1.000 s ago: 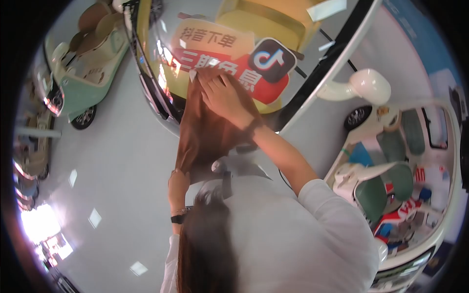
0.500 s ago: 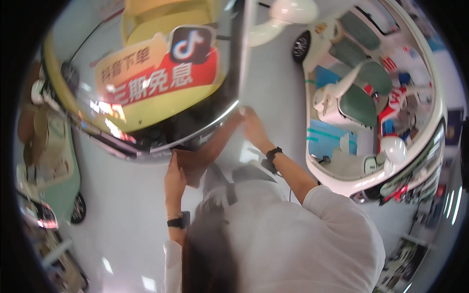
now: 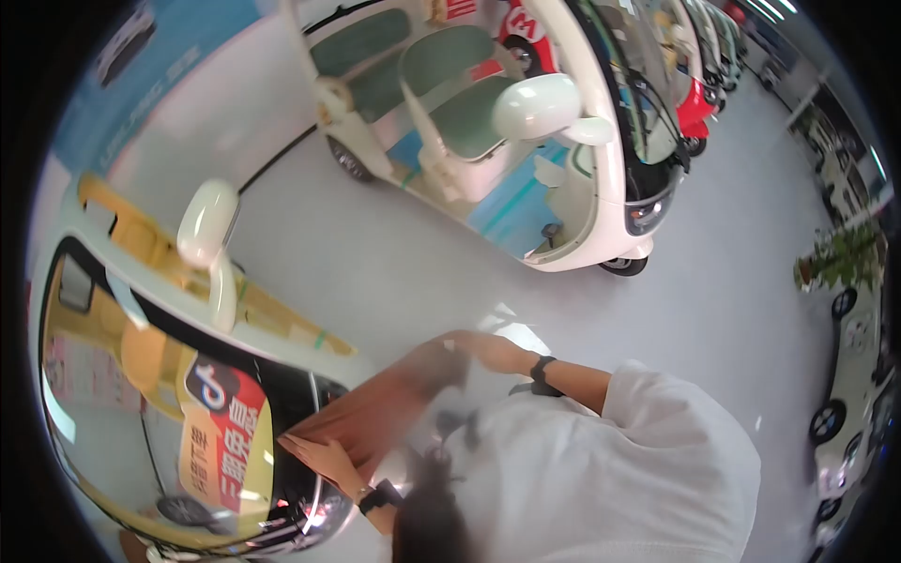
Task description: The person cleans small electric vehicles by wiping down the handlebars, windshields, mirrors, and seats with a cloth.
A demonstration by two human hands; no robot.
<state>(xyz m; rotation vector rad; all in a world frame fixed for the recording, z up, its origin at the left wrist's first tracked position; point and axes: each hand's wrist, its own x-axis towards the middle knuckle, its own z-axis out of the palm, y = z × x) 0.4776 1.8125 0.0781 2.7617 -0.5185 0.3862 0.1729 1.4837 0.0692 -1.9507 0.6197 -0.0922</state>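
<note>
A brown cloth (image 3: 399, 389) is stretched between my two hands in front of the yellow vehicle's nose. My left hand (image 3: 324, 460) holds its lower left end, close to the dark front panel, with the fingers lying along the fabric. At the cloth's upper right end, my right hand (image 3: 499, 355) is closed on the edge, and its fingertips are partly hidden and blurred. The windshield (image 3: 141, 450) of the yellow vehicle carries a red, yellow and black sticker (image 3: 223, 432). Whether the cloth touches the vehicle, I cannot tell.
A white side mirror (image 3: 208, 225) sticks out from the yellow vehicle. Across the grey floor (image 3: 375, 253) stands a white open-sided vehicle (image 3: 601, 206) with green seats. More vehicles line up behind it. A potted plant (image 3: 840, 258) is at the far right.
My view has turned, so the yellow vehicle now sits lower left and the white one nearer the top. The cloth is spread wider between my hands, which still hold it.
</note>
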